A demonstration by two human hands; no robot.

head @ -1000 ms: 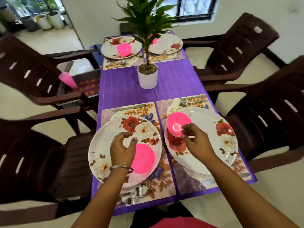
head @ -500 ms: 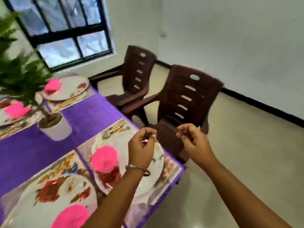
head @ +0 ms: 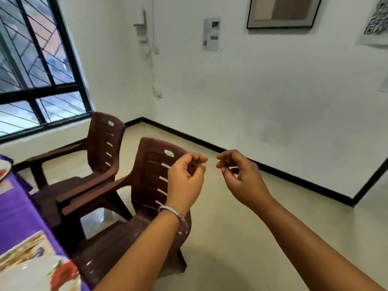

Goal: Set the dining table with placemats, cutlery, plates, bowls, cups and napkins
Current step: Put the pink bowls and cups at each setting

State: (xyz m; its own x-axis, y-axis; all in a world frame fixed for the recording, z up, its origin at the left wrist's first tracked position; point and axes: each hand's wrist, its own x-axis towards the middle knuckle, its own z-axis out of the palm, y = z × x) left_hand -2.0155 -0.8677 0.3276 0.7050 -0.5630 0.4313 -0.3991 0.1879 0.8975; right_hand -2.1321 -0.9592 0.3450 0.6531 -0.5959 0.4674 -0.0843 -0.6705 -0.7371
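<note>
My left hand (head: 185, 178) and my right hand (head: 239, 175) are raised in mid-air over the floor, to the right of the table, fingers loosely curled with nothing in them. Only a corner of the table shows at the lower left: the purple cloth (head: 14, 213), a floral placemat (head: 23, 248) and the rim of a white plate with red flowers (head: 42, 274). Another plate's edge (head: 3, 169) peeks in at the far left. The pink bowls are out of view.
Two dark brown plastic armchairs stand beside the table, the nearer chair (head: 151, 177) just below my left hand, the farther chair (head: 102, 148) by the window (head: 31, 66). Beige floor (head: 241, 238) stretches to the white wall with black skirting.
My view has swung right, away from the table to the chairs and wall. Both hands have left the pink bowls on the plates and risen, holding nothing.
</note>
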